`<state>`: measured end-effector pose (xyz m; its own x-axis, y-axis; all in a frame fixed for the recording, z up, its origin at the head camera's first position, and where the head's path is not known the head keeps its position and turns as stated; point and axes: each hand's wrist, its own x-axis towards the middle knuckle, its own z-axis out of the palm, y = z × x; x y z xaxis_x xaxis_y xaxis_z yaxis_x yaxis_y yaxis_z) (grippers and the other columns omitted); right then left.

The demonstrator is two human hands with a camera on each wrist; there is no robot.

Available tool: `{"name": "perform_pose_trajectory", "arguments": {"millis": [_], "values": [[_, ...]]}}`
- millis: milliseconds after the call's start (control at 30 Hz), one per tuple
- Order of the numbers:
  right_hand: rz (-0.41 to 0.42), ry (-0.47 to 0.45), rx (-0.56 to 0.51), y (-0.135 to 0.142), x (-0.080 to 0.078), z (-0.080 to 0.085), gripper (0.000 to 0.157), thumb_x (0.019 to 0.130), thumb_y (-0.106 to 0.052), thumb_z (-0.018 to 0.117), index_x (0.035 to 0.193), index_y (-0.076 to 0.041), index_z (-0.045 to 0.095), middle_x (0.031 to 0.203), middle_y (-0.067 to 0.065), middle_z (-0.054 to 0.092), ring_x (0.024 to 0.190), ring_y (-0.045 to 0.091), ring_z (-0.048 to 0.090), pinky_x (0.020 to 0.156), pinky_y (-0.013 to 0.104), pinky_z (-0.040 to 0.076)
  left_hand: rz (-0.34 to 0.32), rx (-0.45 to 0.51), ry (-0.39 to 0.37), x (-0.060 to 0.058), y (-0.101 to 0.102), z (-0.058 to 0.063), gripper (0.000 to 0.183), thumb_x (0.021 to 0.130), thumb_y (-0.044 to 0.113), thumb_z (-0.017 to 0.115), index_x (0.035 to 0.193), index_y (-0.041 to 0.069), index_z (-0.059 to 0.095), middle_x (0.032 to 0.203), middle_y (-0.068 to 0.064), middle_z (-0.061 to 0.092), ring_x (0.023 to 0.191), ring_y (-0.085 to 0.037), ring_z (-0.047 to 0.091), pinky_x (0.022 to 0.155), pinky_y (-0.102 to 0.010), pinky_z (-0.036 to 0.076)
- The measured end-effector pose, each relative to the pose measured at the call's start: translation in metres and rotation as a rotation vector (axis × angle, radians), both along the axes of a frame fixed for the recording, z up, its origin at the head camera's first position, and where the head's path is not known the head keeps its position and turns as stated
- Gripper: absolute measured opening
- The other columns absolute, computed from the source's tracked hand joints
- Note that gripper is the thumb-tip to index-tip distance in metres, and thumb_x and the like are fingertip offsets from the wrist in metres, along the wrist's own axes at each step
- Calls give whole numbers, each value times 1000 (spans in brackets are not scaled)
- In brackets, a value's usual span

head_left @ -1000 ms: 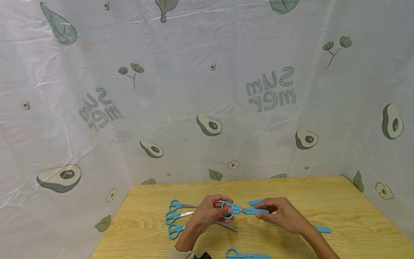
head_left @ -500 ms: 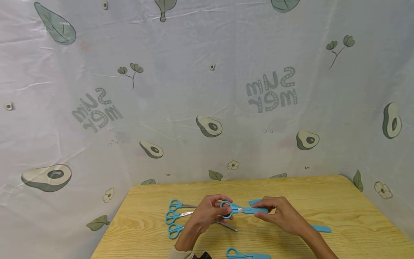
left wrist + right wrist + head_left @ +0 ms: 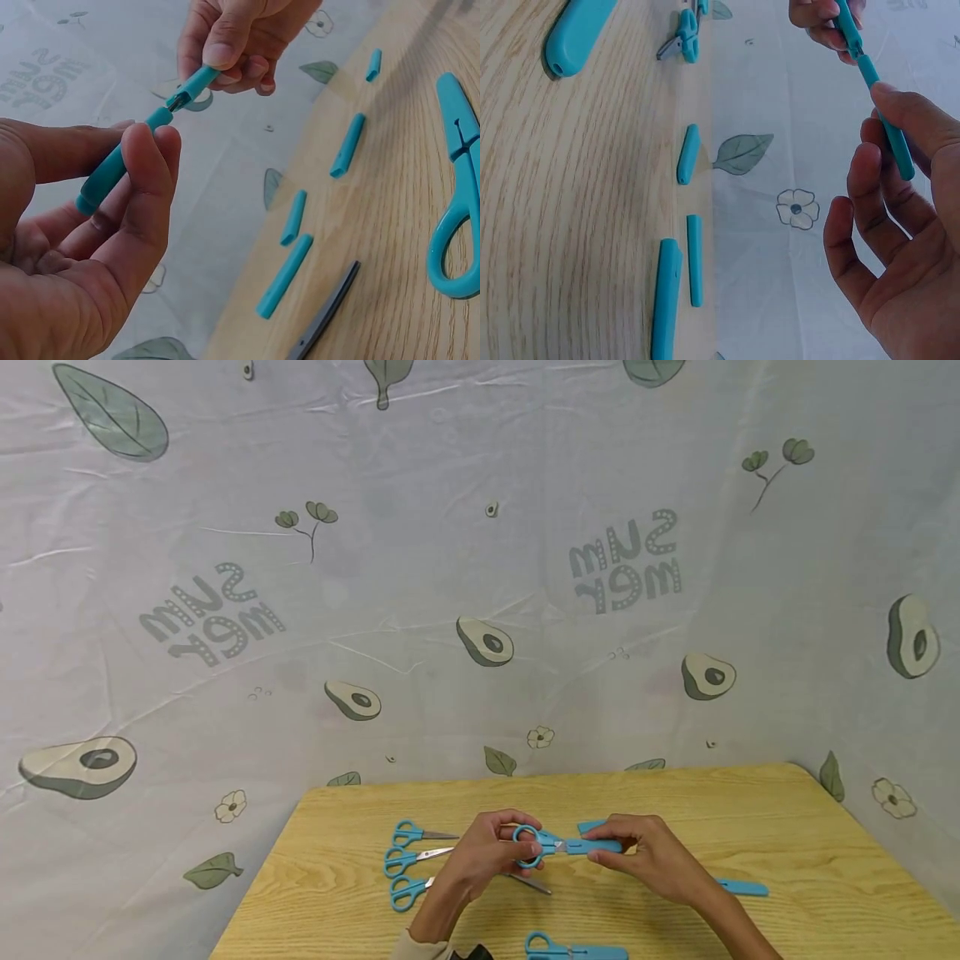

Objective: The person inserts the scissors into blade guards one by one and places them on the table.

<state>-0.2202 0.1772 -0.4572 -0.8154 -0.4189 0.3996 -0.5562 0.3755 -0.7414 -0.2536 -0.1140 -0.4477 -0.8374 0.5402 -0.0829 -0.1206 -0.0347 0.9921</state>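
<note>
In the head view my left hand point(image 3: 480, 853) holds a pair of blue-handled scissors point(image 3: 547, 843) by its finger loops, above the table. My right hand point(image 3: 645, 853) pinches a blue blade cover point(image 3: 581, 847) between thumb and fingers. This cover sits over the scissors' blades, in line with the handles. A short strip of metal shows between cover and handle, also in the left wrist view, where the scissors point(image 3: 112, 169) appear edge-on between thumb and fingers. In the right wrist view the far part of the cover point(image 3: 900, 154) lies along the fingers.
Three uncovered scissors point(image 3: 399, 860) lie at the table's left; another blade point(image 3: 531, 884) emerges from behind my left hand. Covered scissors point(image 3: 588, 953) lie near the front. Several loose covers point(image 3: 347, 145) lie on the wooden table point(image 3: 825, 860). A patterned sheet point(image 3: 420, 568) hangs behind.
The cover has slid slightly left toward the scissors' handles, so less metal shows between them. Both hands keep their grips and nearly the same places.
</note>
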Motion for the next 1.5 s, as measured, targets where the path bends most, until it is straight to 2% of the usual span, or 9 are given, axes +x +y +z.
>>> {"name": "perform_pose_trajectory", "arguments": {"millis": [200, 333, 500, 767, 1000, 1233, 1367, 1500], "values": [[-12, -17, 4, -4, 8, -1, 20, 100, -19, 77, 119, -12, 82, 93, -7, 73, 77, 1, 64, 66, 26, 58, 24, -59, 103, 7, 1, 0, 26, 96, -1, 76, 122, 1, 73, 90, 0, 70, 75, -15, 76, 64, -26, 66], [-12, -20, -8, -7, 13, -2, 20, 100, -18, 77, 119, -12, 82, 93, -6, 73, 77, 2, 66, 66, 27, 59, 31, -70, 135, 11, 0, 0, 25, 96, -2, 76, 121, 1, 74, 90, 0, 71, 73, -14, 75, 64, -28, 66], [-20, -9, -25, -13, 20, -2, 19, 100, -17, 78, 118, -11, 82, 93, -5, 73, 77, 2, 67, 66, 26, 59, 24, -60, 123, 16, -2, 0, 25, 96, -3, 75, 121, 0, 73, 89, 0, 71, 72, -13, 75, 63, -26, 66], [-40, 0, -37, -13, 20, -1, 20, 98, -16, 79, 117, -11, 83, 91, -6, 73, 77, 2, 67, 64, 25, 59, 19, -38, 78, 16, -1, 3, 26, 96, -4, 75, 121, -1, 73, 86, 0, 71, 73, -14, 76, 63, -28, 66], [-37, -65, -46, -13, 19, 2, 21, 99, -18, 78, 119, -12, 82, 96, -3, 75, 78, 3, 69, 65, 26, 59, 34, -57, 82, 16, 1, 6, 24, 95, -5, 75, 119, 0, 74, 85, 1, 71, 73, -14, 76, 65, -31, 67], [-43, -129, -32, -13, 18, 5, 21, 100, -22, 78, 119, -14, 82, 104, 2, 79, 82, 3, 69, 64, 27, 58, 8, -61, 110, 15, 1, 7, 28, 96, -5, 75, 123, -7, 70, 87, 2, 71, 74, -13, 77, 66, -31, 68], [-60, -141, -22, -14, 17, 7, 21, 100, -23, 78, 119, -14, 82, 110, 6, 80, 84, 3, 71, 67, 27, 60, 0, -74, 125, 14, 0, 9, 26, 96, -4, 75, 122, -4, 72, 88, 2, 72, 75, -13, 76, 68, -35, 69], [-85, -138, -5, -17, 16, 7, 22, 100, -25, 78, 119, -13, 81, 112, 9, 81, 85, 5, 73, 69, 27, 62, 15, -81, 103, 12, -2, 11, 26, 96, -1, 77, 122, 2, 73, 89, 1, 73, 76, -17, 77, 69, -38, 69]]}}
